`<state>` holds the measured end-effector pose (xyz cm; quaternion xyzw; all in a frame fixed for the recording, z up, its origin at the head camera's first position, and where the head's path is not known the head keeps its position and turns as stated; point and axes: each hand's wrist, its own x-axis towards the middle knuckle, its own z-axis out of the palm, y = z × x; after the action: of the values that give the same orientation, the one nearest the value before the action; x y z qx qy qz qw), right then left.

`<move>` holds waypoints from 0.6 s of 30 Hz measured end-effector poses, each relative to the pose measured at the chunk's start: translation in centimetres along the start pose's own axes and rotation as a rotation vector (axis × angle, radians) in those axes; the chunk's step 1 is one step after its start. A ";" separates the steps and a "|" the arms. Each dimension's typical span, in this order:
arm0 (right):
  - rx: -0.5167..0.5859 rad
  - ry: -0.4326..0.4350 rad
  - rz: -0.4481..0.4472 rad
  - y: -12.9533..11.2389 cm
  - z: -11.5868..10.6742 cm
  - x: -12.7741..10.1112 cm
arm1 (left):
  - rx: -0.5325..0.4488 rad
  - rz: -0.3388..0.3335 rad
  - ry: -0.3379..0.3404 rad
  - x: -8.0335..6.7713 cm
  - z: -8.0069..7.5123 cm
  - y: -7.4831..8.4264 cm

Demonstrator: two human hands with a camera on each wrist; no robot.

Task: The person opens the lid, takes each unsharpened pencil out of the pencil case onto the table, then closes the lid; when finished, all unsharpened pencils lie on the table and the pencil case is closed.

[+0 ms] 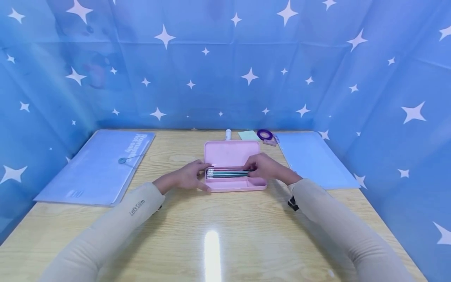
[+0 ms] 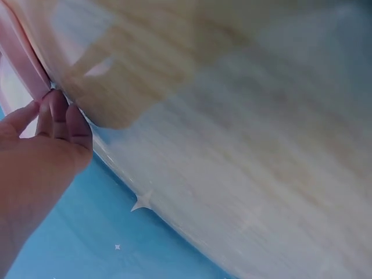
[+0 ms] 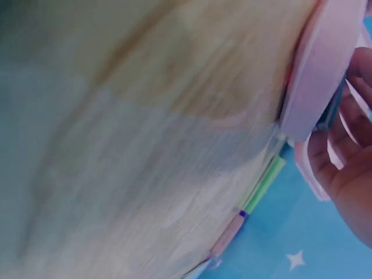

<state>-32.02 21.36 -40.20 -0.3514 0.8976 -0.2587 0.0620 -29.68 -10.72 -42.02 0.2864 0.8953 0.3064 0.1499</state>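
An open pink pencil case [image 1: 232, 153] lies in the middle of the wooden table [image 1: 218, 227], lid up toward the back. A bundle of teal and grey pencils [image 1: 227, 173] lies in its tray. My left hand [image 1: 188, 177] holds the case's left end, thumb along the front corner and fingers by the pencil tips. My right hand [image 1: 265, 167] is at the right end, fingers curled on the pencils. The left wrist view shows the left hand [image 2: 40, 145] with fingertips against the pink case [image 2: 23, 58]. The right wrist view shows the right hand [image 3: 349, 174] curled beside the pink case [image 3: 319, 70].
A blue button-tie folder [image 1: 95, 168] lies at the left, a pale blue folder [image 1: 313, 160] at the right. Behind the case are a white tube [image 1: 228, 134], a green note pad [image 1: 248, 135], a purple tape roll [image 1: 265, 134] and a small pink eraser [image 1: 269, 143]. Blue star-print walls enclose three sides.
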 end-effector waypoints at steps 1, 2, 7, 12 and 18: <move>0.011 0.004 -0.004 0.1 0.0 0.0 | -0.007 -0.004 0.001 0.0 0.0 0.0; 0.020 0.010 -0.010 0.2 0.0 0.0 | -0.010 -0.003 0.004 0.0 0.0 0.0; 0.063 0.039 -0.031 0.4 0.2 -0.3 | -0.019 -0.002 0.011 -0.1 0.0 0.1; 0.061 0.065 -0.015 0.2 0.1 -0.5 | 0.007 -0.013 0.022 -0.1 -0.1 0.1; 0.169 0.071 0.062 0.0 0.0 -0.8 | 0.037 0.009 0.028 0.0 -0.1 -0.2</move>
<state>-31.46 21.94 -40.24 -0.3075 0.8846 -0.3439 0.0678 -29.79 -10.87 -42.05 0.2888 0.9015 0.2944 0.1308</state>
